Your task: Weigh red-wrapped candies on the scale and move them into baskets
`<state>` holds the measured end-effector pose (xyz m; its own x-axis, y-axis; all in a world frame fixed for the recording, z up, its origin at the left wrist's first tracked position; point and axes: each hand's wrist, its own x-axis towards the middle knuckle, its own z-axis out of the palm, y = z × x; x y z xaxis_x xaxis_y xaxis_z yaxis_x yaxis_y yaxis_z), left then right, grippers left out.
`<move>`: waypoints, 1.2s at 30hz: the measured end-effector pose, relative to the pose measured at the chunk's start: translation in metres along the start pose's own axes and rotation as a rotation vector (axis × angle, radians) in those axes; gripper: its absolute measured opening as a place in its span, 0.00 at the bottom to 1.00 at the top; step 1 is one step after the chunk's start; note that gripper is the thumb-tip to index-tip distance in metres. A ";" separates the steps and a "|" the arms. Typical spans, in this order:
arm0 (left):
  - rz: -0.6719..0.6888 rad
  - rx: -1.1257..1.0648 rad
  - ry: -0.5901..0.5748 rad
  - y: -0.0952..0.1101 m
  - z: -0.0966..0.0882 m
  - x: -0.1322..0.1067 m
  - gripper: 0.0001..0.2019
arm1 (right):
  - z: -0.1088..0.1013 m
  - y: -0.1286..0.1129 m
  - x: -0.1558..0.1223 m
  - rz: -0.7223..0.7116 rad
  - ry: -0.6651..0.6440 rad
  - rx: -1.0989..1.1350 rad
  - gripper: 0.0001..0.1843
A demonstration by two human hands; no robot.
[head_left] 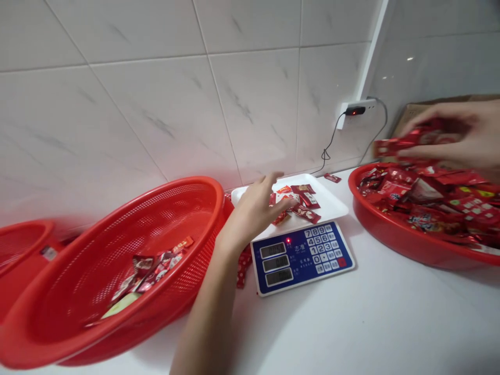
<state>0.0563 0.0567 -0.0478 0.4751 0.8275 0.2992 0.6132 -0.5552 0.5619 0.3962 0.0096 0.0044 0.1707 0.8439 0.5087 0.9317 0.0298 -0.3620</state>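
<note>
My left hand (260, 205) reaches over the white pan of a digital scale (328, 203), fingers apart and curved above several small red candy packets (307, 200) lying there. Whether its fingertips touch the packets is hard to tell. Over at the right, my right hand (461, 133) grips red candy packets (414, 139), slightly blurred, above a red basin (390, 234) heaped with similar wrapped candies (425, 195). The scale's blue panel (302, 258) faces me, with dim displays and a lit red light.
Left of the scale, a tilted red mesh basket (156, 219) contains several packets. Another red basket (23, 250) stands farther left. Red dotted packaging (242, 268) lies beside the scale. A loose packet (332, 177) sits near the wall; a black cable (332, 138) runs from the socket.
</note>
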 end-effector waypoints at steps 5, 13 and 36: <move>0.145 -0.479 0.048 0.002 0.013 0.010 0.31 | 0.084 -0.111 -0.002 -0.191 -0.367 0.841 0.17; -0.047 0.039 0.245 -0.024 0.014 0.021 0.11 | 0.153 -0.113 0.030 -0.245 -0.597 0.815 0.15; 0.110 0.040 0.465 0.006 -0.015 -0.007 0.16 | 0.124 -0.087 0.008 -0.220 0.008 0.693 0.23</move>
<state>0.0478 0.0489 -0.0351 0.2112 0.7081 0.6738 0.6030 -0.6370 0.4803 0.2773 0.0797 -0.0570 0.0073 0.7756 0.6312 0.5276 0.5332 -0.6613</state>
